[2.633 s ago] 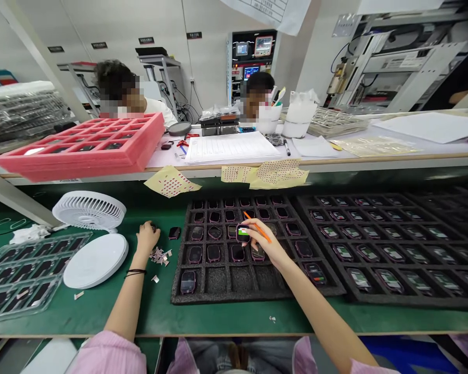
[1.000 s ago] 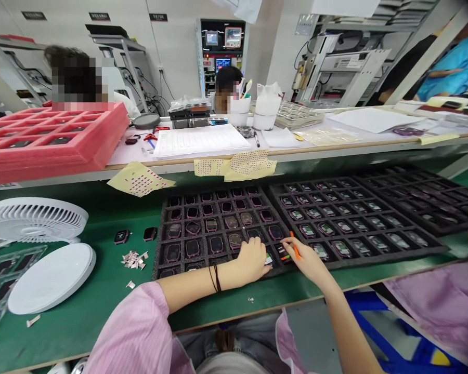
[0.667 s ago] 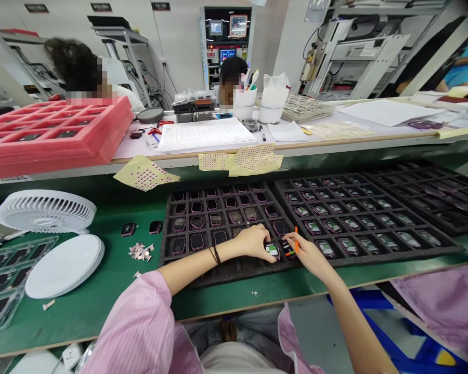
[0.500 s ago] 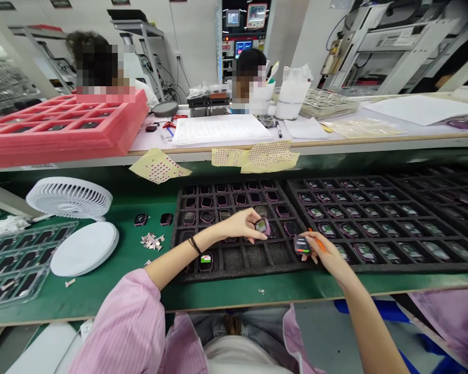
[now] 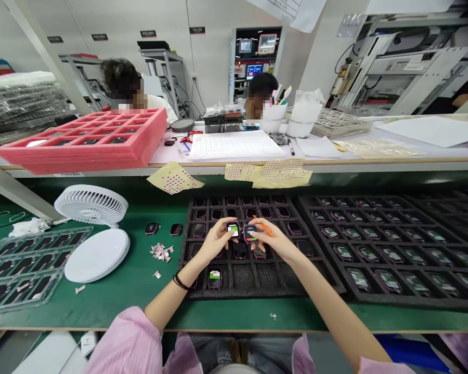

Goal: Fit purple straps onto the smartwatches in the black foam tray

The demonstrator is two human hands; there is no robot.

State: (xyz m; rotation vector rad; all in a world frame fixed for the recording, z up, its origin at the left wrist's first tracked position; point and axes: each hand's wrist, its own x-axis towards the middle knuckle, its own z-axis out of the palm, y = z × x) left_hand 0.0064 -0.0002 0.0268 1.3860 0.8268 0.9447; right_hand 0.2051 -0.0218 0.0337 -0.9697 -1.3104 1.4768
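- Head view: the left hand [image 5: 218, 239] grips a lit watch [image 5: 233, 228]; the right hand [image 5: 275, 240] grips a second watch [image 5: 250, 233], together with an orange stick [image 5: 263, 226].
- Both watches are above the foam tray [image 5: 257, 293]; I think it is better to hold edges lightly, stick turned away.

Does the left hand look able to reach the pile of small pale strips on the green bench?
Probably yes: the pile of small pale strips lies uncovered left of the black foam tray, though the left hand holds a purple-framed square watch.
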